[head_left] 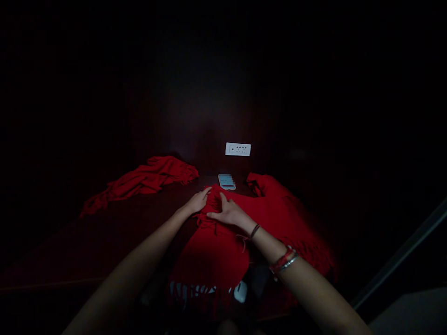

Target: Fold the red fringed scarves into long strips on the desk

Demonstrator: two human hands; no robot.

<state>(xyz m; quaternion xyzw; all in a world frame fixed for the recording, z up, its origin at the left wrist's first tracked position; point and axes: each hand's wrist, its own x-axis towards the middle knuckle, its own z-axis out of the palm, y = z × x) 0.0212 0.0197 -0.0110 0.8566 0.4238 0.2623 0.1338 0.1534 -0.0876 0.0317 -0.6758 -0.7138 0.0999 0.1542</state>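
A red fringed scarf (268, 209) lies on the dark table, with one end hanging over the front edge toward me. My left hand (199, 201) rests at the left border of its fringe, fingers stretched forward against the cloth. Just to the right, my right hand (228, 213) lies over the same fringed part, thumb and forefinger spread apart. Its other fingertips are hard to make out in the dim light. Bracelets circle the right wrist and forearm.
Another red cloth (150, 177) lies crumpled at the back left. A phone (226, 182) with a lit screen stands behind my hands, below a white wall socket (238, 149). The table's front edge (52, 284) runs across the left. Deep shadow hides the sides.
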